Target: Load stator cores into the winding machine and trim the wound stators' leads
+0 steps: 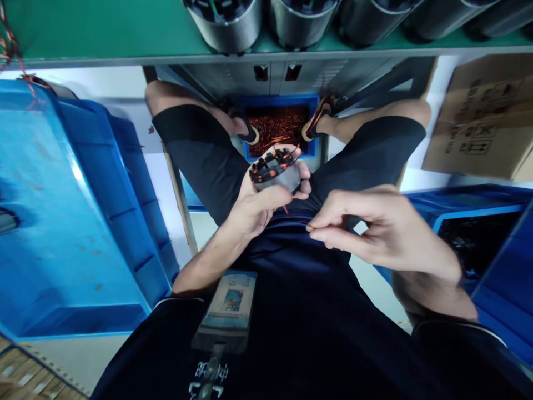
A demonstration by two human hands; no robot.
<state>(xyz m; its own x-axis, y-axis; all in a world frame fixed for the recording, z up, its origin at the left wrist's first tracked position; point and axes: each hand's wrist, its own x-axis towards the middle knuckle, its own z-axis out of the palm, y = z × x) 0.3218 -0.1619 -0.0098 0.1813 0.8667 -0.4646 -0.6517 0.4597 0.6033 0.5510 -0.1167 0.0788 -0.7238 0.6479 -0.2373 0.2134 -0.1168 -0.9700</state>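
Stator core [280, 178], by its look a steel ring with copper windings, is sitting in the left hand [259, 204], above the lap and between the knees, tilting so that its slotted, wound end is facing up. That hand is gripping it from underneath, with the thumb lying along the near side of the smooth wall and the fingers wrapping around the far side and the right. Fingertips of the right hand [389, 230] are pressing together in a pinch, apart from the ring and just to its lower right; blur is hiding whether a thin strand is lying between them. One reddish wire end [286, 209] is hanging below the ring, and another lead [297, 149] is standing up at the top edge. Judging by the metal, the piece is probably weighing a fair amount for its size, and the body is likely being rigid while the leads are staying soft and easy to bend. Smooth steel is perhaps feeling a little slippery, so the outer wall is offering the best hold, low and with a full wrap; the dark end pieces and the windings are looking more fragile and are calling for light contact only. Beyond the ring, a blue bin [280, 100] is standing between the feet, holding copper-coloured scraps [277, 123].
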